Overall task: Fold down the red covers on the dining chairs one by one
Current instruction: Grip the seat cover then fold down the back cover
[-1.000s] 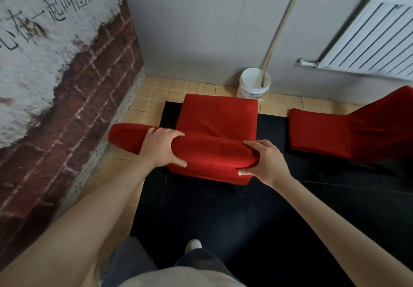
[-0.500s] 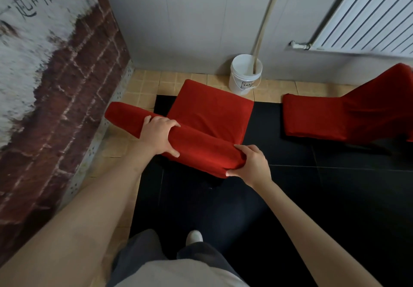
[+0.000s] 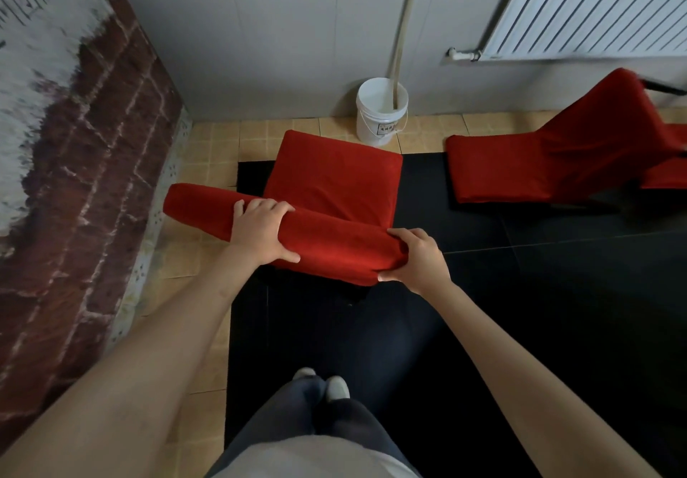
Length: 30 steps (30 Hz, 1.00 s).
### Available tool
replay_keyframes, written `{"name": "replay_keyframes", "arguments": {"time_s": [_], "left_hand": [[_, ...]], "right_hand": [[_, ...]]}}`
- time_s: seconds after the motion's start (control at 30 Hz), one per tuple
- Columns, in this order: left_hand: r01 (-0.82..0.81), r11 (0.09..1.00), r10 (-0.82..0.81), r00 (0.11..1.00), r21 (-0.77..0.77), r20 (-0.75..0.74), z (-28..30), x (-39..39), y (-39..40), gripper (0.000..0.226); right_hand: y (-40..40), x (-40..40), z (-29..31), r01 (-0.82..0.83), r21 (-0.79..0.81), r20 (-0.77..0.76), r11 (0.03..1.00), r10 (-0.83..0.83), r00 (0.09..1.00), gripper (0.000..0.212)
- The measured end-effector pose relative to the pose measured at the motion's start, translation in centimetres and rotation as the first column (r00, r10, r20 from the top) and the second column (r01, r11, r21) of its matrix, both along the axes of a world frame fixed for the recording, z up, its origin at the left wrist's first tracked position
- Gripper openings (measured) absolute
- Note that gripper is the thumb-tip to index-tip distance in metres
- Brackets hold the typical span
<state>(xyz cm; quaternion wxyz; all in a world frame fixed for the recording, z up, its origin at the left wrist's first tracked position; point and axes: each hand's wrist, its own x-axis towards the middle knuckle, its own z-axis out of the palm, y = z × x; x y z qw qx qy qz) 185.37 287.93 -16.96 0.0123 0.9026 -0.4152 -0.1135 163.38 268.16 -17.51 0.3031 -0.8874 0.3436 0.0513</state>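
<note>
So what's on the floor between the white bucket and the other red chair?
Nothing. In the head view, only bare tan floor tiles lie between the white bucket and the other red chair.

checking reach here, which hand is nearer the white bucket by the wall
Right. The right hand grips the red cover's end, below the white bucket; the left hand grips it further left.

Both hands, left hand (image 3: 260, 232) and right hand (image 3: 416, 261), grip the red cover (image 3: 327, 243) (chair-back top edge).
</note>
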Motion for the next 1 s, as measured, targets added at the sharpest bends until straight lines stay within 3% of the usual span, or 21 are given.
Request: {"name": "replay_keyframes", "arguments": {"time_s": [0.27, 0.4, 0.63, 1.0], "left_hand": [[0.170, 0.985, -0.171, 0.981, -0.014, -0.094, 0.7, 0.1, -0.3, 0.102], [0.241, 0.965, -0.254, 0.957, -0.104, -0.137, 1.7, -0.5, -2.8, 0.095], [0.326, 0.925, -0.353, 0.927, -0.197, -0.126, 3.2, -2.4, -11.2, 0.087], [0.414, 0.897, -0.436, 0.888, -0.155, -0.149, 2.4, -11.4, -31.9, 0.078]], "right_hand": [[-1.0, -0.7, 0.9, 0.055, 0.096, -0.120, 0.994, -0.043, 0.992, 0.120], [-2.5, -3.0, 1.3, 0.087, 0.119, -0.195, 0.989, -0.063, 0.979, 0.131], [-7.4, -7.9, 2.1, 0.221, 0.093, -0.247, 0.971, -0.192, 0.950, 0.121], [-23.7, -17.4, 2.2, 0.448, 0.166, -0.145, 0.878, -0.428, 0.892, 0.113]]}}
